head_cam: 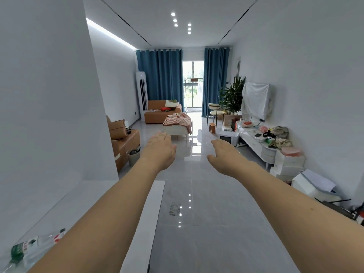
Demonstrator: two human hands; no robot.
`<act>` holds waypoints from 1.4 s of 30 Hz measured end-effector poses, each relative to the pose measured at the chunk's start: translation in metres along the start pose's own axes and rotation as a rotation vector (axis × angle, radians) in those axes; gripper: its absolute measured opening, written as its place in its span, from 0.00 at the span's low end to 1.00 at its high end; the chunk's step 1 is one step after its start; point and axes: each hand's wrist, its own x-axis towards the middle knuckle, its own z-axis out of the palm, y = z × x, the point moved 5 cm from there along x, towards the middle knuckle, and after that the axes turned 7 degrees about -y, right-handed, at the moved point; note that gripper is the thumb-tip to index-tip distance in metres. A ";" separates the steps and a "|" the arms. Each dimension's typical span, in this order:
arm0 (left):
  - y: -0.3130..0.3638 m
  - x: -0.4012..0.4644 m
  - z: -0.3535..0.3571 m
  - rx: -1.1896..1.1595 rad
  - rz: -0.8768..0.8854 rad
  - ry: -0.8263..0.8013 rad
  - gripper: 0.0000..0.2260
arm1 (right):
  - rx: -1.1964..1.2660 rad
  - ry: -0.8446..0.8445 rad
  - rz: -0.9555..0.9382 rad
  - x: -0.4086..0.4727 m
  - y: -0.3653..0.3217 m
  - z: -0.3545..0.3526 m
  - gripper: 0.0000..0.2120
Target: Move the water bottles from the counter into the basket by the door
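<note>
Clear plastic water bottles (29, 247) with green and red labels lie on the white counter (82, 196) at the lower left, partly hidden by my left forearm. My left hand (160, 146) is stretched forward at chest height, palm down, fingers together and flat, holding nothing. My right hand (224, 152) reaches forward beside it, also flat and holding nothing, thumb apart from the fingers. Both hands hover well past the bottles, over the glossy floor. No basket and no door show in the head view.
A white wall (49, 95) borders the counter on the left. Brown sofas (126, 142), a small bin (133, 156) and a bed with a pink blanket (178, 123) stand ahead. A cluttered white cabinet (256, 140) and boxes (289, 164) line the right wall.
</note>
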 end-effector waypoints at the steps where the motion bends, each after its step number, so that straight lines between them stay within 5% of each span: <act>1: -0.001 0.013 0.003 -0.009 0.001 -0.002 0.24 | 0.007 -0.004 0.003 0.013 0.003 0.001 0.24; 21: -0.005 0.246 0.063 0.020 -0.028 -0.034 0.23 | 0.031 -0.043 -0.023 0.257 0.103 0.014 0.26; 31: -0.010 0.303 0.077 0.048 -0.021 -0.040 0.23 | 0.038 -0.071 0.008 0.306 0.129 0.013 0.26; 36: -0.033 0.291 0.088 0.071 -0.037 -0.086 0.24 | 0.048 -0.096 -0.039 0.324 0.106 0.029 0.23; 42: -0.147 0.211 0.058 0.086 -0.358 -0.057 0.24 | 0.048 -0.140 -0.282 0.343 -0.002 0.066 0.20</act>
